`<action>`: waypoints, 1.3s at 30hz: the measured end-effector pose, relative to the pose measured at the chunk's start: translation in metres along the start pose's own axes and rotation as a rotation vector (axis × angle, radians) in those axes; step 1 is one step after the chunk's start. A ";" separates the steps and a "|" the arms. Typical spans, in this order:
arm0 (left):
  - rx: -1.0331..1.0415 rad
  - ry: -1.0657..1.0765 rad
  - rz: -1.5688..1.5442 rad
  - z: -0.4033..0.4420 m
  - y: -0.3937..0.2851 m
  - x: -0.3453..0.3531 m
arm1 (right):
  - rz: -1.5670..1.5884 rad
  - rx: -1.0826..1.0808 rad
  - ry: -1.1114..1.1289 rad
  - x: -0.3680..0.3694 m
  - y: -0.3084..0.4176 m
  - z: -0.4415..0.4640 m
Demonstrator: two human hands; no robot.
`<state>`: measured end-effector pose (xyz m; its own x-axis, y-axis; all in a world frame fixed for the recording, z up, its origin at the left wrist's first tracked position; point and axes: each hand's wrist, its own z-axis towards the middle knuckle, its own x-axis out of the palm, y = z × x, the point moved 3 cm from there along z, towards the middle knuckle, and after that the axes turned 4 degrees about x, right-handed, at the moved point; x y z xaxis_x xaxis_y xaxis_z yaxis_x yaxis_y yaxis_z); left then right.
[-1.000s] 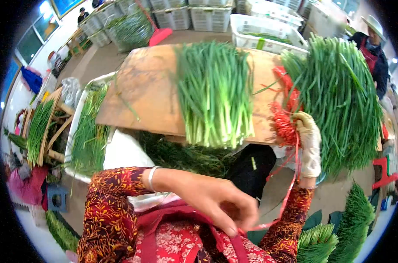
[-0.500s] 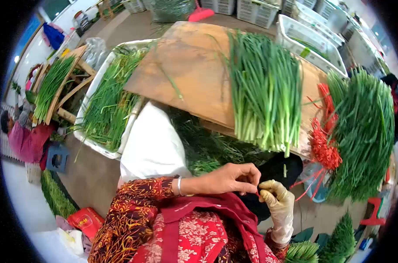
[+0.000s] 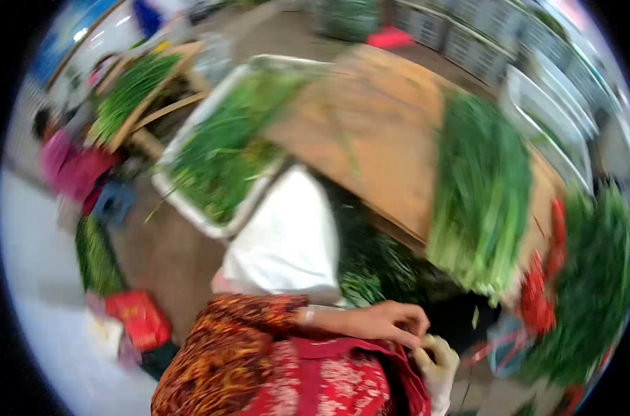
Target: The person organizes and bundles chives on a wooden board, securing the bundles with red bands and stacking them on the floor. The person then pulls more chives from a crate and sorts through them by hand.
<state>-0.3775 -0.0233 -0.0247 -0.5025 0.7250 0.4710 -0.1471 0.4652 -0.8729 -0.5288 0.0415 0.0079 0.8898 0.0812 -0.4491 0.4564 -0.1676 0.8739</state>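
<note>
In front of my red patterned apron (image 3: 318,381), my hands meet at the fingertips. My bare left hand (image 3: 391,322), with a bracelet at the wrist, is closed in a pinch. Touching it is my right hand (image 3: 438,360), in a pale glove, its fingers curled together. Whatever is between the fingertips is too small and blurred to make out. Beyond my hands, a thick bundle of long green stalks like garlic chives (image 3: 478,194) lies on a wooden board (image 3: 377,139), pale ends toward me. Red ties (image 3: 535,298) hang at the board's right edge.
More greens (image 3: 585,284) stand piled at the right. A white crate (image 3: 166,184) of loose leaves and a white sack (image 3: 284,239) are left of the board. A person in pink (image 3: 72,163) sits far left. Several crates (image 3: 478,52) line the back.
The view has swung left, so the board, crate and greens appear farther right and lower, with blur. My hands stay together at the fingertips.
</note>
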 end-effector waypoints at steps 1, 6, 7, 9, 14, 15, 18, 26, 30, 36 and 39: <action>0.057 0.020 0.188 -0.001 -0.009 0.002 | -0.078 0.025 0.085 -0.004 0.002 -0.001; -0.259 -0.009 -0.126 0.015 0.007 0.006 | 0.000 0.010 0.113 -0.022 -0.005 0.001; -0.215 0.023 -0.292 0.017 0.012 0.008 | 0.003 0.025 0.082 -0.023 -0.007 0.001; -0.183 0.060 -0.452 0.020 0.022 0.007 | 0.112 -0.029 -0.020 -0.023 -0.008 0.004; -0.016 0.040 -0.735 0.026 0.015 0.014 | 0.165 -0.006 -0.119 -0.022 -0.012 0.005; -0.067 -0.006 -0.592 0.024 0.011 0.013 | 0.086 -0.070 -0.148 -0.022 -0.012 0.005; -0.237 -0.044 -0.108 0.022 0.000 0.007 | -0.159 -0.183 -0.172 -0.020 -0.014 0.003; -0.257 0.228 0.657 0.020 -0.040 0.000 | -0.256 -0.283 -0.063 -0.011 -0.005 0.006; -0.053 0.145 -0.125 0.014 -0.023 -0.001 | 0.142 -0.055 0.033 -0.022 -0.010 0.003; 0.177 -0.307 0.193 0.027 -0.068 -0.053 | 0.524 0.145 -0.490 -0.112 -0.010 0.011; 0.261 -0.491 0.290 0.059 -0.080 -0.090 | 0.163 0.203 -0.597 -0.147 -0.021 0.069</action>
<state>-0.3708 -0.1558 -0.0050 -0.8767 0.4566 0.1511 -0.1181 0.1002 -0.9879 -0.6692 -0.0344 0.0424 0.7653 -0.5110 -0.3914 0.2540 -0.3190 0.9131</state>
